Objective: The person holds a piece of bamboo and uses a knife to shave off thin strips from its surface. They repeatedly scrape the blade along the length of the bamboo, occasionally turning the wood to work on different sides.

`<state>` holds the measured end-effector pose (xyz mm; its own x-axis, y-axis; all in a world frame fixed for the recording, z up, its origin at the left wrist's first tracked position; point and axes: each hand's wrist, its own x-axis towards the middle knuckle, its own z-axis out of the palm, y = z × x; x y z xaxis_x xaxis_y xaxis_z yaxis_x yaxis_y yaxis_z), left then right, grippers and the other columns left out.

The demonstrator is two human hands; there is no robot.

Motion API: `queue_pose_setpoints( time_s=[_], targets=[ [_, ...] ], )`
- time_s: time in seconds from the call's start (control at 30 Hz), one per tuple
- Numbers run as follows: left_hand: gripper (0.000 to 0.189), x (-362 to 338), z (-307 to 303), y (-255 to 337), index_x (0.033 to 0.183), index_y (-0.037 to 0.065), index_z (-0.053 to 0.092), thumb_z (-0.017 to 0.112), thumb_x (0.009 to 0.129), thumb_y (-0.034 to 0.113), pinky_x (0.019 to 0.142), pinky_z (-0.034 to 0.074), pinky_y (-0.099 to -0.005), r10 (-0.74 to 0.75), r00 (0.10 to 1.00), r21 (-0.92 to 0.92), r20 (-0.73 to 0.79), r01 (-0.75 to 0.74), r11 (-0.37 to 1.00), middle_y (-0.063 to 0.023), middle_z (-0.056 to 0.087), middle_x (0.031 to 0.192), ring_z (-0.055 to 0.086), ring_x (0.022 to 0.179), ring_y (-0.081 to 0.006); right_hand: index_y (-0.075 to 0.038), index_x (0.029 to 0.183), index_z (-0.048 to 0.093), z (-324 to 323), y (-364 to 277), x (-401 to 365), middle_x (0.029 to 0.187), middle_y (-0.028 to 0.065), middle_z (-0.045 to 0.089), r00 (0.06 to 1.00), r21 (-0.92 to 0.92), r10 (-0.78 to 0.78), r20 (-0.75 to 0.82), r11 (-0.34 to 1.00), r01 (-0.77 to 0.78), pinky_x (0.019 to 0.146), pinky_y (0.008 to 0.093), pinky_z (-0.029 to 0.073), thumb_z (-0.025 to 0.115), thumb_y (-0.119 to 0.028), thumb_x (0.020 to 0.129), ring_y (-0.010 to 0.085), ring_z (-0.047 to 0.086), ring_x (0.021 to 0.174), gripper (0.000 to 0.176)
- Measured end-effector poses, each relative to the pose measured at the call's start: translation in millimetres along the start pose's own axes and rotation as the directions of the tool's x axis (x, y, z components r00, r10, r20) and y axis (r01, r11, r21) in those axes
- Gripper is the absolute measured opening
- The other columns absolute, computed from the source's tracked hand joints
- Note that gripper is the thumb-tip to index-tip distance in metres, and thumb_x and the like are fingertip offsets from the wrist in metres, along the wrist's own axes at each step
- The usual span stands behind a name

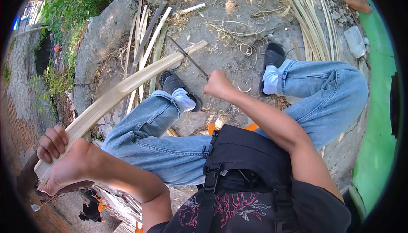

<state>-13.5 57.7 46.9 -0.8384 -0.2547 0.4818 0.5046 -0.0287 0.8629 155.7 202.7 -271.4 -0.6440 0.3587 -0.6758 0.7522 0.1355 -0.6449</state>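
My left hand (70, 160) is wrapped round the near end of a long, pale bamboo slat (121, 89) at the lower left. The slat slants up and away across my left leg to the middle of the view. A knife (196, 66) with a narrow dark blade is in my right hand (219, 85), its handle hidden by the closed fingers. Near the slat's far end, the blade lies across it. Below that end stands my left foot in a black sandal (172, 82).
Several bamboo strips (135, 48) lie on the ground at the upper left, beside a large rock (106, 33). Another bundle of strips (312, 29) is at the upper right. Curled shavings (246, 31) litter the concrete. A green surface (376, 105) borders the right side.
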Motion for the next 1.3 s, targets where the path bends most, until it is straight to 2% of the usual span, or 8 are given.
queue_pose_setpoints(
  time_s=[0.23, 0.37, 0.47, 0.7, 0.8, 0.9, 1.17, 1.3],
  targets=[
    [0.058, -3.1, 6.3, -4.3, 0.063, 0.014, 0.022, 0.021, 0.079, 0.07, 0.046, 0.016, -0.0277, 0.037, 0.999, -0.034, -0.01, -0.037, 0.999, -0.0019, 0.02, 0.057, 0.018, 0.049, -0.0132, 0.007, 0.078, 0.063, -5.1, -76.6, -39.5, 0.067, 0.0252, 0.061, 0.884, 0.132, -0.46, -0.088, 0.874, 0.468, 0.061, 0.0417, 0.05, 0.062, -0.012, 0.066, 0.037, 0.063, 0.064, 0.022],
    [0.063, 2.9, 2.7, -3.7, 0.063, 0.013, 0.019, 0.011, 0.081, 0.073, 0.047, 0.015, -0.03, 0.014, 1.0, -0.017, 0.003, -0.014, 1.0, -0.0028, 0.019, 0.057, 0.016, 0.051, -0.0148, 0.007, 0.076, 0.066, -13.8, 18.5, 33.2, 0.076, 0.0275, 0.063, 0.998, -0.136, -0.014, -0.067, 0.991, 0.004, 0.071, 0.0423, 0.052, 0.059, -0.008, 0.066, 0.039, 0.065, 0.077, 0.019],
    [0.062, 2.6, -4.9, -1.1, 0.063, 0.013, 0.019, 0.013, 0.081, 0.072, 0.047, 0.015, -0.0298, -0.005, 1.0, -0.022, 0.027, 0.005, 1.0, -0.0026, 0.019, 0.057, 0.016, 0.05, -0.0146, 0.007, 0.075, 0.066, -6.5, 0.8, 16.9, 0.077, 0.0286, 0.063, 0.998, -0.043, 0.034, -0.046, 0.998, -0.036, 0.07, 0.0421, 0.052, 0.059, -0.007, 0.066, 0.04, 0.065, 0.077, 0.018],
    [0.067, 6.1, -2.4, -8.2, 0.063, 0.013, 0.02, 0.014, 0.078, 0.078, 0.046, 0.017, -0.0293, 0.018, 0.999, -0.035, 0.035, -0.017, 0.999, -0.0023, 0.019, 0.056, 0.017, 0.05, -0.0143, 0.004, 0.084, 0.065, -0.2, -63.3, -32.5, 0.066, 0.0219, 0.062, 0.874, 0.058, -0.467, -0.134, 0.877, 0.478, 0.06, 0.0415, 0.05, 0.061, -0.011, 0.067, 0.0356, 0.064, 0.062, 0.023],
    [0.068, 10.5, -8.8, -5.4, 0.063, 0.013, 0.02, 0.012, 0.078, 0.079, 0.046, 0.017, -0.0295, -0.006, 0.997, -0.053, 0.072, 0.01, 0.999, -0.0024, 0.019, 0.056, 0.018, 0.05, -0.0144, 0.004, 0.083, 0.066, 4.8, 6.1, 17.3, 0.067, 0.0215, 0.063, 0.997, 0.066, -0.03, -0.067, 0.997, 0.034, 0.062, 0.0414, 0.05, 0.061, -0.011, 0.067, 0.0361, 0.064, 0.062, 0.023],
    [0.066, 12.2, -6.3, -9.6, 0.063, 0.013, 0.019, 0.011, 0.079, 0.077, 0.047, 0.017, -0.0297, 0.02, 0.999, -0.046, 0.027, -0.019, 0.999, -0.0025, 0.019, 0.056, 0.018, 0.05, -0.0145, 0.003, 0.082, 0.066, -5.6, 36.3, 42.3, 0.08, 0.0257, 0.065, 0.999, -0.119, 0.028, -0.046, 0.992, -0.033, 0.072, 0.043, 0.052, 0.059, -0.009, 0.069, 0.0377, 0.066, 0.08, 0.019],
    [0.062, 7.4, -1.7, -9.1, 0.063, 0.014, 0.019, 0.011, 0.081, 0.073, 0.047, 0.018, -0.0291, 0.047, 0.999, 0.005, 0.023, -0.047, 0.999, -0.0021, 0.019, 0.056, 0.018, 0.05, -0.0144, 0.008, 0.084, 0.064, 4.0, -66.0, -31.2, 0.066, 0.0234, 0.062, 0.885, -0.022, -0.441, -0.145, 0.896, 0.443, 0.064, 0.0414, 0.051, 0.061, -0.01, 0.066, 0.0358, 0.064, 0.063, 0.025],
    [0.062, 7.9, 0.1, -8.3, 0.063, 0.014, 0.019, 0.012, 0.081, 0.072, 0.046, 0.017, -0.0291, 0.048, 0.999, 0.029, 0.006, -0.048, 0.998, -0.0022, 0.019, 0.056, 0.018, 0.05, -0.0143, 0.005, 0.077, 0.065, 0.5, 10.8, 15.6, 0.073, 0.026, 0.063, 0.988, 0.04, -0.15, -0.04, 0.988, 0.151, 0.067, 0.0432, 0.051, 0.061, -0.011, 0.067, 0.0369, 0.065, 0.071, 0.019]
  ],
)
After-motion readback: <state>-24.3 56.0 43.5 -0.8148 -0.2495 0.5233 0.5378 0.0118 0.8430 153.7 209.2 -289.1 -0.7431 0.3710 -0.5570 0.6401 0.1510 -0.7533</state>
